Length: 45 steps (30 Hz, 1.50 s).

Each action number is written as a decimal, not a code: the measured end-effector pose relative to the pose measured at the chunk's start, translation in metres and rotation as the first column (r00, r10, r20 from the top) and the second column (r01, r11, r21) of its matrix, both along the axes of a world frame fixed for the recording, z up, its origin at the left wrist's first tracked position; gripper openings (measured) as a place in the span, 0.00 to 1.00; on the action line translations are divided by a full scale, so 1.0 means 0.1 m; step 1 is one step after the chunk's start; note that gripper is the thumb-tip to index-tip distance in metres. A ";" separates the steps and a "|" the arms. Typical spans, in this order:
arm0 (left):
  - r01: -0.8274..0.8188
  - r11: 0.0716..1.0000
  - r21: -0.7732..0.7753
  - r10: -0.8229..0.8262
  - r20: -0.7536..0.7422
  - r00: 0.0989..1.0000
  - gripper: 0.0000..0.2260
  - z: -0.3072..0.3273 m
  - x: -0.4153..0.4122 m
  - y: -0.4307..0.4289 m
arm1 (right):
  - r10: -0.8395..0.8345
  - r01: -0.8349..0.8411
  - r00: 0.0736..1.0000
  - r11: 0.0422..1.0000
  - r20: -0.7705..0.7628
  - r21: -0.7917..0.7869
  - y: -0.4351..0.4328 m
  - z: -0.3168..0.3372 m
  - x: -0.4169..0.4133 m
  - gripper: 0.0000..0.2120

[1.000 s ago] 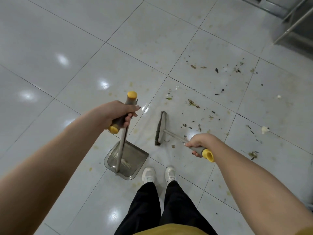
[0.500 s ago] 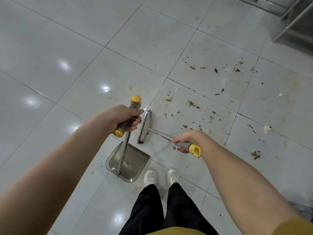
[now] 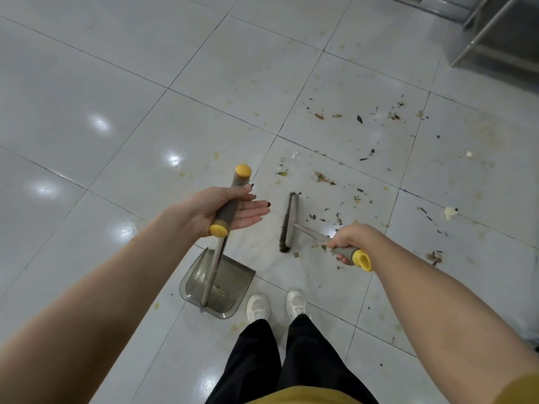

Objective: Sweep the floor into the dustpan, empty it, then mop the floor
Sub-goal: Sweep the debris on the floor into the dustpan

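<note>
Phase: sweeping, early by my read; litter is not in the pan yet.
Broom head: bristles-down on the floor, between the dustpan and the main litter, touching neither pan nor shoes.
Right grip: closed round the broom's grey sleeve, just below its yellow end cap.
Left grip: fingers stretched straight, not wrapped. The dustpan handle lies across the palm, with the thumb side lapping over it. Loose hold at best.
Dustpan: on the floor just beside the left shoe, on its outer side, mouth facing the broom.
Litter: leaf scraps and pale crumbs scattered right of and beyond the broom head.
Handling: both tools look light, with thin stiff shafts, soft bristles and a thin plastic pan. Take each on its grey sleeve.
Risk: left grip is slack, so the pan may skate or twist when the bristles push in.
</note>
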<state>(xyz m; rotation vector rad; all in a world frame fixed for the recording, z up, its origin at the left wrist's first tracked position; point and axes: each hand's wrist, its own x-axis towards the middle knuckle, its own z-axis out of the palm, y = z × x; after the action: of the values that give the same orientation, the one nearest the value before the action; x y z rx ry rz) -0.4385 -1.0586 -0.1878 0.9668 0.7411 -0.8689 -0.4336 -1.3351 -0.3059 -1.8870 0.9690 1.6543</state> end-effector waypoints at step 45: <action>-0.123 0.912 0.390 0.025 0.247 0.969 0.15 0.01 3.16 -0.49 | -0.326 0.319 0.944 0.938 0.038 0.136 -0.25 -0.20 2.90 0.16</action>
<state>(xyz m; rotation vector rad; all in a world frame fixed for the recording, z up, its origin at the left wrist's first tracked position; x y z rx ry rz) -0.1224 -1.1080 -0.1865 1.3754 0.7595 -0.5253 -0.1441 -1.3603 -0.3262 -1.5852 1.0566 1.4226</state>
